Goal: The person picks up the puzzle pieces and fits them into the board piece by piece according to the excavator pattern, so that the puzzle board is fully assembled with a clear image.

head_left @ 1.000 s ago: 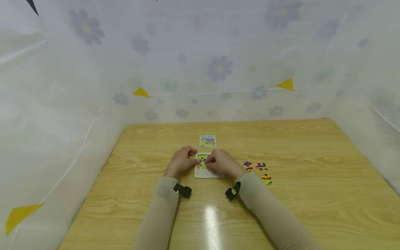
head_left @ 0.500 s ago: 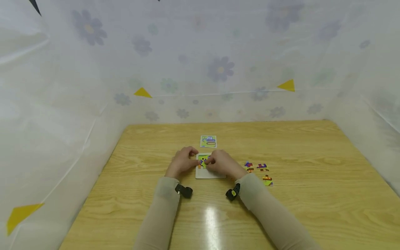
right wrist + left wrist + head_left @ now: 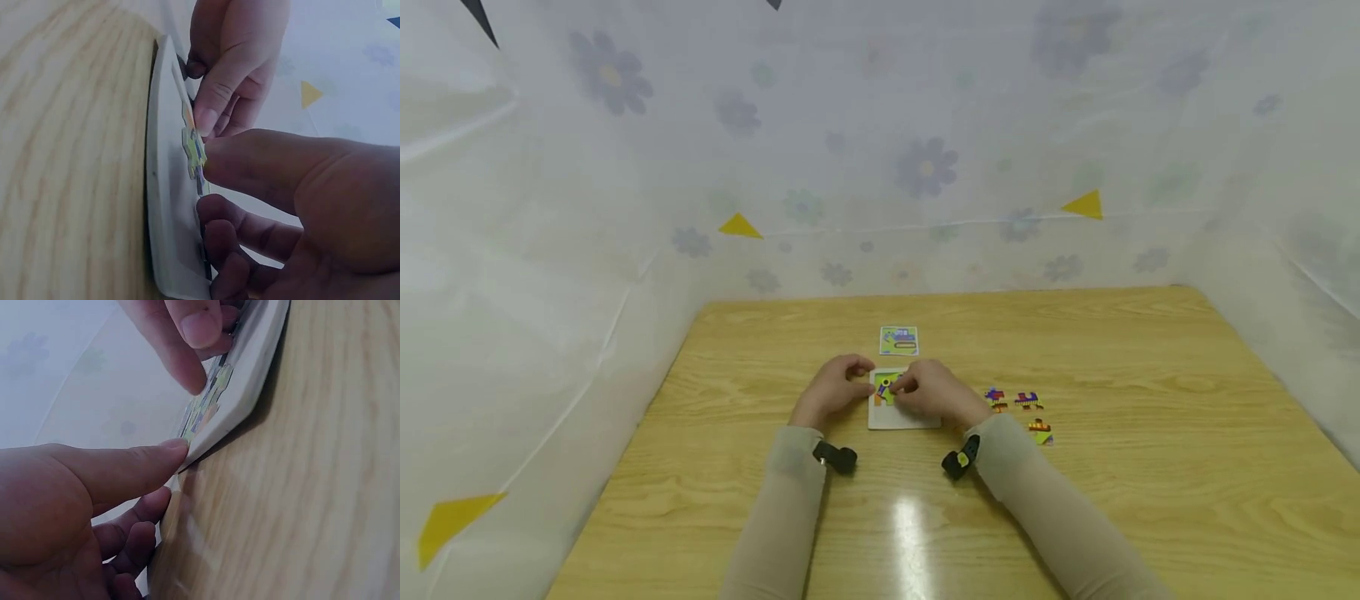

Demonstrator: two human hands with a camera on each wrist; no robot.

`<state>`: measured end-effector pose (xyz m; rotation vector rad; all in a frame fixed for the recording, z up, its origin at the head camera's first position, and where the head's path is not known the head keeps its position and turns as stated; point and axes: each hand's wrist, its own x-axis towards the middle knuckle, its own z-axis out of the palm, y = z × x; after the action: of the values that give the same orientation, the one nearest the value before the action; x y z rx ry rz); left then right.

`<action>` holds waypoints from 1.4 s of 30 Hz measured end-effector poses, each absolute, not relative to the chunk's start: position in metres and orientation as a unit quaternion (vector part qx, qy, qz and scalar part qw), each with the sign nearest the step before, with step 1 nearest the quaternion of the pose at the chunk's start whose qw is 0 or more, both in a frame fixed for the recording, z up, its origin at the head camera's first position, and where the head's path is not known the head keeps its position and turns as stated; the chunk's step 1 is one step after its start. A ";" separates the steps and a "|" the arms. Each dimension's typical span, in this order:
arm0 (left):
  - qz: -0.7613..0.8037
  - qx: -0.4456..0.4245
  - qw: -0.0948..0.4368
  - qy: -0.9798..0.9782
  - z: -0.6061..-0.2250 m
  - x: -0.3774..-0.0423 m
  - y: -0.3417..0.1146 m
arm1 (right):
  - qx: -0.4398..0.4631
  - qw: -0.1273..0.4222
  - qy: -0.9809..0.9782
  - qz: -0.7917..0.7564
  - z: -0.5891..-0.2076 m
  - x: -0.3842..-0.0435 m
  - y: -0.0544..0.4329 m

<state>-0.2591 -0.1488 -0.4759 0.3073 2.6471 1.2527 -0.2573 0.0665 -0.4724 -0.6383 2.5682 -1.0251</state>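
A shallow white puzzle tray (image 3: pixel 904 419) lies on the table with a few joined jigsaw pieces (image 3: pixel 886 387), green, purple and orange, in its upper left. My left hand (image 3: pixel 833 390) holds the tray's left side, thumb (image 3: pixel 165 453) at the rim and the other fingers curled by the corner. Over the pieces bends my right hand (image 3: pixel 936 390). In the right wrist view its thumb tip touches a green jigsaw piece (image 3: pixel 192 153), while the other fingers curl over the tray. The right index fingertip is hidden there behind the thumb.
A picture card (image 3: pixel 898 340) of a digger lies just beyond the tray. To the right are loose jigsaw pieces: one pair near the right wrist (image 3: pixel 996 398), a purple-red one (image 3: pixel 1028 400) and a green-yellow one (image 3: pixel 1041 432). Patterned sheeting (image 3: pixel 850 150) surrounds the wooden table (image 3: pixel 1120 467).
My left hand has drawn slightly left, its thumb uncovering more of the purple piece. The right hand keeps its place over the pieces, and the loose pieces lie as before.
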 end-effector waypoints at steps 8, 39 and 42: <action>0.418 0.103 0.095 0.898 -0.479 -0.263 -0.154 | -0.222 0.139 0.872 -0.414 -0.458 -0.255 0.079; 0.402 0.099 0.096 0.905 -0.476 -0.266 -0.161 | -0.187 0.073 0.897 -0.394 -0.449 -0.233 0.192; 0.400 0.096 0.098 0.906 -0.477 -0.267 -0.161 | -0.183 0.076 0.898 -0.392 -0.453 -0.230 0.200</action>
<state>-0.2670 -0.1606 -0.4773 0.2855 2.6828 1.1827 -0.2301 0.1998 -0.4525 -0.5477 2.6936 -1.1758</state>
